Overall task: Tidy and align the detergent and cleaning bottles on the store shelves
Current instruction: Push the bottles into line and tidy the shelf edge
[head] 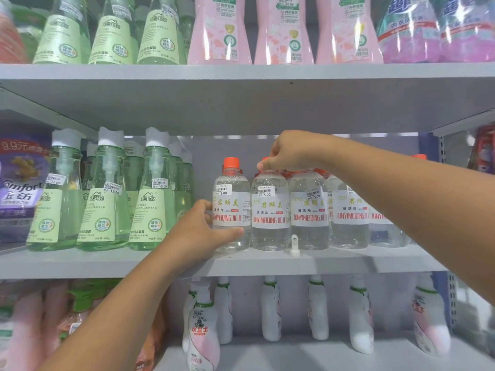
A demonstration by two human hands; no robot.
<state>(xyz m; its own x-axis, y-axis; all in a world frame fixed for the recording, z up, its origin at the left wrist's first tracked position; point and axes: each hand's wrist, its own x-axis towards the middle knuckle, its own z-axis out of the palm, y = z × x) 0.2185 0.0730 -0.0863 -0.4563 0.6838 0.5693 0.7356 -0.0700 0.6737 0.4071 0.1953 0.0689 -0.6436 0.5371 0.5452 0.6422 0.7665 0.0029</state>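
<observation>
Seen across the middle shelf (267, 261), left to right: green bottles (107, 199) standing in rows well left of the left hand (199, 231). Left fingers curled around the lower body of the first clear bottle (231, 204), thumb laid across its front below the label, remaining fingertips hidden behind. Just right of that thumb, touching the first, the second clear bottle (270, 210), upright on the shelf. Right hand (292, 152) reaching in above, thumb and fingertips pinched together on this bottle's orange cap, cap mostly covered. Further right, under the right forearm, more clear bottles (309, 210) lined up shoulder to shoulder, labels facing out. Below the fingers, a small white clip (294, 243) at the shelf edge; white bottles (270, 309) on the lower shelf.
</observation>
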